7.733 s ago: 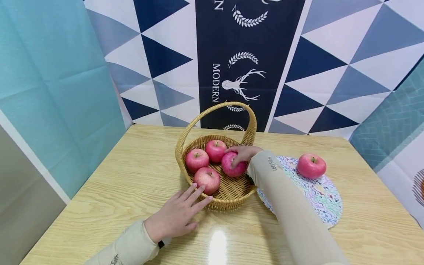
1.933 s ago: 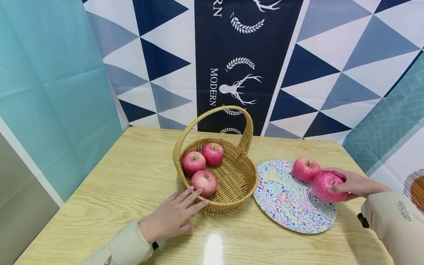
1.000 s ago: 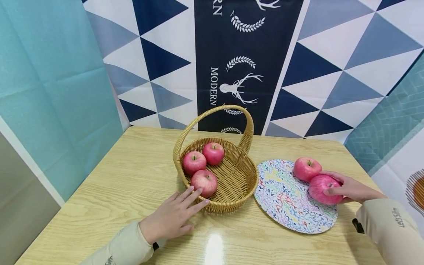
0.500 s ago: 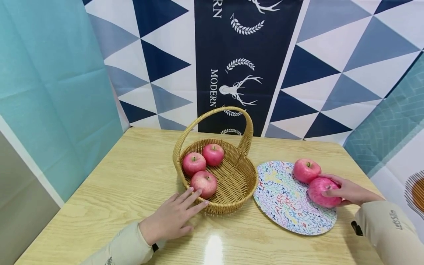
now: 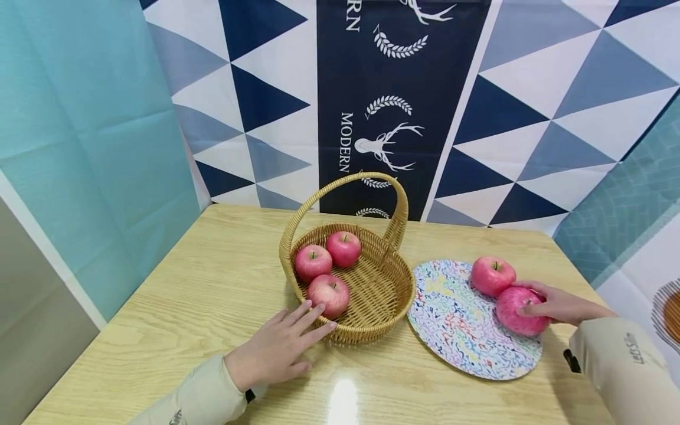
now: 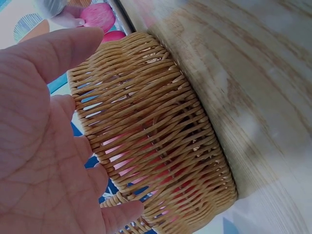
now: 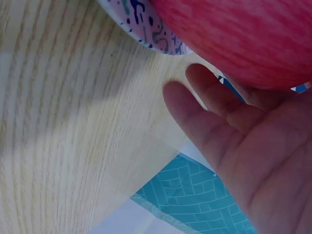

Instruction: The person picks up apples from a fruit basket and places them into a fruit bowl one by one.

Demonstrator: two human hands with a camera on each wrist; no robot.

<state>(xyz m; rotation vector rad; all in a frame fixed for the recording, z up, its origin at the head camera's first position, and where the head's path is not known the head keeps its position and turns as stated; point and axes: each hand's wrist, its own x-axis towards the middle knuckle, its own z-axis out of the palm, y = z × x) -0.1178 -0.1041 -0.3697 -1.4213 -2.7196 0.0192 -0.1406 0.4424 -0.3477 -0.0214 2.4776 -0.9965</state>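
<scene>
In the head view, my right hand (image 5: 563, 303) holds a red apple (image 5: 522, 311), thumb on its near side and index finger over its far side. That apple is at the right part of a round patterned placemat (image 5: 451, 330), right up against another apple (image 5: 493, 276). The right wrist view has the held apple (image 7: 239, 39) large at the top, with two fingers lying below it. My left hand (image 5: 276, 348) rests its spread, straight fingers at the near rim of a wicker basket (image 5: 372, 289). Three apples lie inside, the nearest apple (image 5: 328, 296) by the fingertips.
The wooden table (image 5: 223, 277) carries everything, the basket at its middle and the placemat to the right. The basket's tall arched handle (image 5: 340, 184) stands up over the apples. A patterned cloth (image 5: 276, 88) hangs behind the table's far edge.
My right hand has brought an apple from the basket to the placemat beside the other apple, then shifted it slightly leftward. My left hand stays at the basket rim.
</scene>
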